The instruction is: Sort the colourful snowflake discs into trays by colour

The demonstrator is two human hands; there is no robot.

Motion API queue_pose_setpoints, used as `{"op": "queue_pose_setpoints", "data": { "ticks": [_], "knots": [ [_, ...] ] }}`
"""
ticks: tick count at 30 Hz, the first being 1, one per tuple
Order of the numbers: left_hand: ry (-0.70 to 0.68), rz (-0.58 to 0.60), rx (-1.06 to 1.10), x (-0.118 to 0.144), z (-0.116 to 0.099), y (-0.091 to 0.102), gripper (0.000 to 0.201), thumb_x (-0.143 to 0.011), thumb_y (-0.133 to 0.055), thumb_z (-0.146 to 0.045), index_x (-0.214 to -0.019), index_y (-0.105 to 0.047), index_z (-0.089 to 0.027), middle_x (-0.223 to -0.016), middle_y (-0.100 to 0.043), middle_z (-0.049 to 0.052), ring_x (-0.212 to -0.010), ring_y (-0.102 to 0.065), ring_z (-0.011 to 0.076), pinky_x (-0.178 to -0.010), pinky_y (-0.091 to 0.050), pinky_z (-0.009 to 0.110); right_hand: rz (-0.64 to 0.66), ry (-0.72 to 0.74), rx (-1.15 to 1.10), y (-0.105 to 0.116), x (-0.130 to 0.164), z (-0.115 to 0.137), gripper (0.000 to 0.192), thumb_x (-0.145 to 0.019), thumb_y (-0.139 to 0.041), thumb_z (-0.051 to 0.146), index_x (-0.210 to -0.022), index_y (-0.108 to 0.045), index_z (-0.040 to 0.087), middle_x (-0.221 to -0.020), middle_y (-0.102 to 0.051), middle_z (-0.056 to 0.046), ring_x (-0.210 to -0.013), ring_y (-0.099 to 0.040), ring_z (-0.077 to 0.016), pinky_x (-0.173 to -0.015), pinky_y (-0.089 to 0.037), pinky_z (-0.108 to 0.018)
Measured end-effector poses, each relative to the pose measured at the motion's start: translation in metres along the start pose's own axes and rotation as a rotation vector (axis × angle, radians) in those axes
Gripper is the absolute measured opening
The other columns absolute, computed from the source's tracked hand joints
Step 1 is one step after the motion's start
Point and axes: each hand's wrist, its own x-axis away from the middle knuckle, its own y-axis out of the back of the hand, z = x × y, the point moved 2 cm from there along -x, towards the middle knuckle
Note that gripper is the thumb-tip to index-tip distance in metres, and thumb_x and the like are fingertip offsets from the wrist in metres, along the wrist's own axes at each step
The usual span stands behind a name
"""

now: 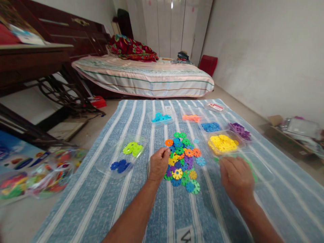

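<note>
Head view: notched discs (181,163) lie right of my left hand (159,164); my right hand (238,178) is nearer the tablecloth's (291,202) right edge. Both curled — can't tell holding what.

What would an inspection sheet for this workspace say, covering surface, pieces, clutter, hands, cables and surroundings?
Surface: blue-and-white striped cloth.
Job's things: mixed pile of notched plastic discs; single-colour groups, including yellow discs and lime discs, in clear containers.
Clutter: bagged colourful pieces at left; open cardboard box at right.
Hands: left hand at the pile's left edge; right hand at the left side of a clear tray of green pieces; whether either holds a disc is unclear.
Cables: nothing seen on the cloth.
Surroundings: bed and wardrobe beyond; treadle sewing table at left.
</note>
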Motion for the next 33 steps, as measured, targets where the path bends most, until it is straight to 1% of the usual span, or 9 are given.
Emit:
{"op": "queue_pose_setpoints", "data": {
  "ticks": [3, 5, 8, 10, 13, 16, 20, 24, 33],
  "knots": [
    [0.000, 0.001, 0.006, -0.001, 0.002, -0.001, 0.025, -0.080, -0.047, -0.036, -0.079, -0.065, -0.018, -0.066, -0.062, -0.002, -0.063, -0.057, 0.0120, -0.061, -0.043, 0.020, -0.013, -0.070, 0.171, 0.020, -0.002, -0.026, 0.005, -0.080, -0.059, 0.017, -0.085, -0.059, 0.016, -0.084, -0.067, -0.007, -0.080, -0.059, -0.0178, -0.090, -0.041, -0.042],
    [0.002, 0.004, 0.007, -0.001, 0.002, -0.002, 0.025, -0.080, -0.047, -0.036, -0.079, -0.064, -0.018, -0.066, -0.062, -0.002, -0.063, -0.057, 0.0120, -0.061, -0.043, 0.020, -0.006, -0.099, 0.176, 0.026, 0.001, -0.028, 0.006, -0.080, -0.060, 0.019, -0.085, -0.060, 0.016, -0.085, -0.067, -0.008, -0.079, -0.060, -0.0190, -0.087, -0.043, -0.041],
    [0.009, 0.007, -0.002, 0.000, 0.001, -0.001, 0.025, -0.080, -0.047, -0.037, -0.079, -0.064, -0.018, -0.065, -0.061, -0.002, -0.062, -0.057, 0.0120, -0.060, -0.043, 0.020, 0.069, -0.074, -0.084, 0.020, 0.015, -0.003, 0.008, -0.082, -0.056, 0.020, -0.088, -0.061, 0.016, -0.087, -0.066, -0.008, -0.085, -0.060, -0.0186, -0.082, -0.047, -0.035],
    [0.010, 0.008, -0.004, 0.000, 0.000, -0.001, 0.026, -0.080, -0.047, -0.037, -0.079, -0.064, -0.018, -0.065, -0.062, -0.002, -0.062, -0.057, 0.0119, -0.061, -0.043, 0.020, 0.201, -0.071, -0.233, 0.009, 0.026, 0.023, 0.012, -0.084, -0.053, 0.022, -0.092, -0.061, 0.017, -0.091, -0.065, -0.008, -0.090, -0.059, -0.0189, -0.084, -0.048, -0.035],
    [0.004, 0.011, -0.007, 0.001, -0.001, 0.000, 0.026, -0.081, -0.047, -0.037, -0.080, -0.064, -0.018, -0.068, -0.063, -0.002, -0.063, -0.057, 0.0118, -0.062, -0.044, 0.020, 0.444, -0.094, -0.298, -0.007, 0.040, 0.055, 0.017, -0.082, -0.053, 0.022, -0.096, -0.061, 0.019, -0.099, -0.064, -0.009, -0.097, -0.057, -0.0220, -0.084, -0.048, -0.038],
    [0.005, 0.011, -0.013, 0.001, 0.000, 0.000, 0.025, -0.081, -0.046, -0.037, -0.079, -0.064, -0.019, -0.069, -0.064, -0.002, -0.065, -0.058, 0.0121, -0.063, -0.044, 0.021, 0.549, -0.137, -0.279, -0.014, 0.046, 0.070, 0.023, -0.079, -0.054, 0.019, -0.100, -0.061, 0.018, -0.107, -0.062, -0.011, -0.105, -0.054, -0.0258, -0.087, -0.047, -0.042],
    [0.004, 0.011, 0.003, 0.001, 0.002, -0.001, 0.025, -0.081, -0.047, -0.037, -0.080, -0.064, -0.018, -0.068, -0.064, -0.002, -0.063, -0.058, 0.0119, -0.062, -0.044, 0.020, 0.544, -0.179, -0.259, -0.016, 0.047, 0.073, 0.025, -0.077, -0.055, 0.019, -0.101, -0.061, 0.016, -0.111, -0.060, -0.013, -0.109, -0.051, -0.0286, -0.089, -0.045, -0.046],
    [0.000, 0.010, -0.013, -0.001, 0.002, 0.000, 0.025, -0.080, -0.047, -0.037, -0.081, -0.065, -0.019, -0.068, -0.064, -0.002, -0.064, -0.058, 0.0120, -0.062, -0.044, 0.020, 0.526, -0.231, -0.308, -0.015, 0.046, 0.073, 0.024, -0.075, -0.058, 0.019, -0.099, -0.061, 0.018, -0.111, -0.060, -0.012, -0.109, -0.052, -0.0274, -0.091, -0.044, -0.045],
    [0.009, 0.022, -0.038, -0.001, 0.001, 0.001, 0.027, -0.081, -0.046, -0.039, -0.082, -0.065, -0.019, -0.069, -0.065, -0.001, -0.065, -0.059, 0.0134, -0.063, -0.044, 0.022, 0.576, -0.417, -0.488, -0.014, 0.037, 0.063, 0.008, -0.071, -0.062, 0.015, -0.072, -0.056, 0.020, -0.098, -0.063, -0.006, -0.094, -0.056, -0.0217, -0.084, -0.047, -0.038]
  ]
}}
